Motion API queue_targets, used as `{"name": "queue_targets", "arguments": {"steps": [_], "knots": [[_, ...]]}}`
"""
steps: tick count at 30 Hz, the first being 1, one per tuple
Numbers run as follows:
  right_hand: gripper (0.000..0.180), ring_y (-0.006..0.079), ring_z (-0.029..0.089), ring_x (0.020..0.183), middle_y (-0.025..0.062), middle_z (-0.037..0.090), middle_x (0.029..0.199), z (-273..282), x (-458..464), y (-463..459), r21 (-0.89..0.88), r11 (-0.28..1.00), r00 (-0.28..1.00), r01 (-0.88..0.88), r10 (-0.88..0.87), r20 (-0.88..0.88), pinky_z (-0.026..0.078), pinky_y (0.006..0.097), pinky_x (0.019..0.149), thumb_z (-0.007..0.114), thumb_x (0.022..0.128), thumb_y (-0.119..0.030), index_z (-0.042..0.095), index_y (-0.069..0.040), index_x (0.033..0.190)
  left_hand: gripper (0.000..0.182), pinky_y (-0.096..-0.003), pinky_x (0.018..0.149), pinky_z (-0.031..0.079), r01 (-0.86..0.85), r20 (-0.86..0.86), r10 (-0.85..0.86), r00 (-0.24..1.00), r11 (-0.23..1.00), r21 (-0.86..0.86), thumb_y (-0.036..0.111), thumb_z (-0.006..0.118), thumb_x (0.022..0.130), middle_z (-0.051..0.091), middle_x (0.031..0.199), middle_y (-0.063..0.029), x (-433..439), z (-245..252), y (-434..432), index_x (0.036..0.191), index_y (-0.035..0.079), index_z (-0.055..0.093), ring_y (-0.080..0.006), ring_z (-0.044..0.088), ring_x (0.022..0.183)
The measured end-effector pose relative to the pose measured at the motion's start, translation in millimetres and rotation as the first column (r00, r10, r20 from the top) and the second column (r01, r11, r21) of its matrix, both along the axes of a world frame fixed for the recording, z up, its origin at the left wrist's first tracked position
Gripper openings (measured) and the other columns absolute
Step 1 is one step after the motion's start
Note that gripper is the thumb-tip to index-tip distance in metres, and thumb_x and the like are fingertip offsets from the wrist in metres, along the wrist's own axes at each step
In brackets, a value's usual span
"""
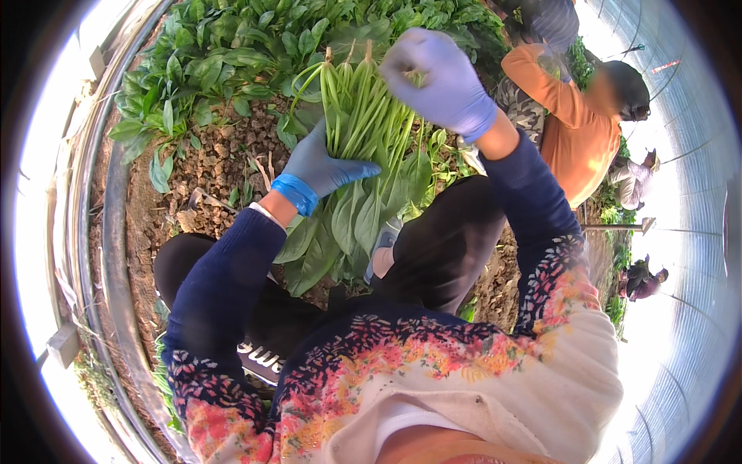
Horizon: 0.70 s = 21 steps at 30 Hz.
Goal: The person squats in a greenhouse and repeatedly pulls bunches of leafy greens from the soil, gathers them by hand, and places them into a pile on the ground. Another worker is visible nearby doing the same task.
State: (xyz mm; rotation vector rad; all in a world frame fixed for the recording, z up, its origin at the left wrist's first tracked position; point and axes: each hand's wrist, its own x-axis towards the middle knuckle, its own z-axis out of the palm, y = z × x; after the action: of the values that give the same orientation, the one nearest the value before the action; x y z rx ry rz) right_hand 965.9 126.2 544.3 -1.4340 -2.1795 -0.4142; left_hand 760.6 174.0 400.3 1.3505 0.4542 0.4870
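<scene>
A bunch of spinach [362,133], its cut root ends pointing up and its broad leaves hanging down, is held in my left hand [324,165], which wears a blue glove. The thumb lies across the stems. Close to the right of the root ends is my right hand [437,81], in a lavender-blue glove and blurred, its fingers curled. Whether anything is between those fingers cannot be made out.
Growing spinach [232,58] fills the bed ahead, with clumpy bare soil [214,151] nearer me. A black hose [119,243] runs along the left edge. A person in an orange top [574,127] crouches close at the right; several other people are beyond.
</scene>
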Motion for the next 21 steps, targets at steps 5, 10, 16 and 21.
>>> {"name": "queue_targets", "arguments": {"steps": [5,10,16,21], "knots": [[0.013,0.0233,0.067,0.084,0.0094,0.069,0.095,13.1,38.0,-13.0,0.199,0.867,0.889,0.457,-0.454,-0.063,0.052,0.0337,0.079,0.069,0.086,-0.008,0.071,-0.005,0.098,0.070,-0.0330,0.096,0.053,0.084,0.004,-0.085,0.996,0.981,-0.175,0.009,0.088,0.073,0.069,0.119,-0.0090,-1.5,2.9,2.6,0.133,0.001,0.053,-0.0174,0.067,0.105],[0.017,0.0290,0.066,0.100,0.0107,0.069,0.107,3.2,29.4,-23.8,0.108,0.982,0.987,0.153,-0.147,-0.063,0.051,0.0368,0.089,0.071,0.087,-0.016,0.072,-0.008,0.103,0.066,-0.0326,0.094,0.054,0.088,0.056,-0.078,0.995,0.978,-0.187,0.007,0.087,0.074,0.069,0.118,-0.0081,-1.6,3.0,1.4,0.130,0.001,0.054,-0.0164,0.067,0.104],[0.053,0.0369,0.051,0.127,0.0225,0.056,0.130,-24.8,-24.8,-22.4,0.013,0.965,0.965,0.261,-0.261,-0.026,0.043,0.0448,0.104,0.080,0.079,-0.033,0.063,-0.009,0.123,0.075,-0.0322,0.095,0.054,0.002,0.097,0.008,0.995,0.994,-0.107,0.007,0.089,0.072,0.067,0.121,-0.0071,2.8,1.5,-3.2,0.135,0.001,0.049,-0.0162,0.066,0.105],[0.063,0.0445,0.040,0.135,0.0304,0.043,0.141,-44.8,-25.6,-10.2,-0.177,0.959,0.921,0.221,-0.265,-0.286,0.040,0.0459,0.108,0.079,0.077,-0.028,0.056,-0.007,0.132,0.075,-0.0319,0.098,0.052,0.004,0.090,0.010,0.996,0.987,-0.160,0.010,0.089,0.074,0.066,0.122,-0.0073,1.3,4.3,-3.2,0.136,0.002,0.049,-0.0152,0.064,0.109]]}}
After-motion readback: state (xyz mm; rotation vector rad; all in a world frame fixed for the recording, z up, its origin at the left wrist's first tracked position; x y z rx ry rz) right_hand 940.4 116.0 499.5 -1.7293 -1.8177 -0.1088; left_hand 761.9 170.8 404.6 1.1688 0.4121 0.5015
